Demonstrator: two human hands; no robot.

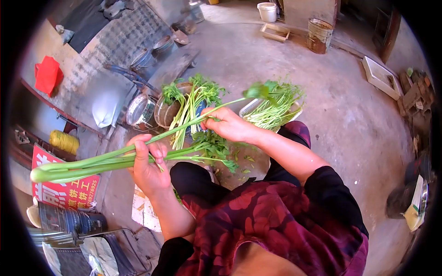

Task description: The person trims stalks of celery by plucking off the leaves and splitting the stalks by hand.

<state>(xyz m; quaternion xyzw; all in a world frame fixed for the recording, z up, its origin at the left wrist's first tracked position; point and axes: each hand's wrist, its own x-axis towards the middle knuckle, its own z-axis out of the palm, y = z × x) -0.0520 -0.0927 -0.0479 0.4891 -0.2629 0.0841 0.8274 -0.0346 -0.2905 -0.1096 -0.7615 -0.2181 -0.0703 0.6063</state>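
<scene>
Gripping celery (83, 170) in left hand (149, 163), wrapping fingers round the stalks. Holding it raised to the left of the knees, with base pointing out left and leaves toward the middle. Pinching one long stalk (177, 129) between thumb and fingers of right hand (223, 124), below its leafy tip, angled up and apart from the lower stalks. Cannot tell if joined at base. Facing more greens (276, 108) in white basket (248, 108), just beyond right hand, plus another pile (186, 110) near brown basin (166, 112). Having leaf scraps (248, 158) on floor (350, 115) between the legs, red sign (85, 192) at left, partly hidden behind celery. Wearing black trousers (198, 181), dark red flowered top (276, 225).
</scene>
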